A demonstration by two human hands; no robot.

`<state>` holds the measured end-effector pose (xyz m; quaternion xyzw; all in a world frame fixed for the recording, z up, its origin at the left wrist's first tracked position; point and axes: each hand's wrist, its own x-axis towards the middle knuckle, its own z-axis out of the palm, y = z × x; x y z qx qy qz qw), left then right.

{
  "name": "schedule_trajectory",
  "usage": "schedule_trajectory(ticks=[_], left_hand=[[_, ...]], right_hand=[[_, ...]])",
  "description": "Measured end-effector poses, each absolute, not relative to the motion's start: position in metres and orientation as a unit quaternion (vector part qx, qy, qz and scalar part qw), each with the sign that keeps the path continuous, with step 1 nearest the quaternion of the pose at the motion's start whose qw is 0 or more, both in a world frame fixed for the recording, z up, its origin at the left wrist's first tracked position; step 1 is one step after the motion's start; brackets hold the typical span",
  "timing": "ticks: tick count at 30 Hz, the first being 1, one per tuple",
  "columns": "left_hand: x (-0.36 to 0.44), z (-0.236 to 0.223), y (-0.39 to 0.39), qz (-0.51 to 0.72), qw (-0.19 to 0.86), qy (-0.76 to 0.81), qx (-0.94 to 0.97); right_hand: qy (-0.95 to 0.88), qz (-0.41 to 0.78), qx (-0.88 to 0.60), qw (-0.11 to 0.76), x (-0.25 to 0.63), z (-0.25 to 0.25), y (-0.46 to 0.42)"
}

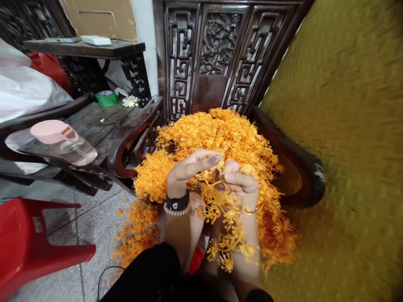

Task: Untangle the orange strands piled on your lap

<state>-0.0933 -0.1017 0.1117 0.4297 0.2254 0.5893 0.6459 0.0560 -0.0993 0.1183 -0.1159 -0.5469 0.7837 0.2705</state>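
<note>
here, frilly, branching orange sprigs (232, 214)

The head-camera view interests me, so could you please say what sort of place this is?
Probably a home's living room, judging by the dark carved wooden armchair and red plastic stool, though the heap of orange artificial-looking flower sprays could also suit a small workshop.

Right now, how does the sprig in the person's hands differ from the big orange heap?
The sprig is small and sparse, with thin branches showing; the heap is large and dense. The sprig hangs at the left hand and right hand; the heap lies piled before the carved wooden panel. Both are orange with many small, flower-like tips.
</note>
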Motion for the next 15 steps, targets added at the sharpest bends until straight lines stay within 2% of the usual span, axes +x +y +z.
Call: schedule_trajectory(ticks=[2,4,7,9,12,15], left_hand=[[-0.096,0.114,-0.097,0.535,0.634,0.222,0.512],[-0.098,0.118,-0.092,0.51,0.581,0.218,0.596],[-0.094,0.124,-0.087,0.567,0.462,0.249,0.635],[-0.086,0.126,-0.086,0.608,0.413,0.276,0.619],[-0.072,0.125,-0.087,0.648,0.469,0.252,0.545],[-0.055,0.126,-0.092,0.668,0.607,0.175,0.393]], right_hand=[[-0.574,0.759,-0.148,0.269,0.056,0.122,-0.098],[-0.62,0.686,-0.209,0.317,0.057,0.128,-0.1],[-0.676,0.538,-0.303,0.403,0.059,0.14,-0.108],[-0.691,0.499,-0.324,0.411,0.059,0.144,-0.115],[-0.662,0.506,-0.354,0.424,0.053,0.145,-0.123],[-0.584,0.533,-0.338,0.511,0.043,0.142,-0.126]])
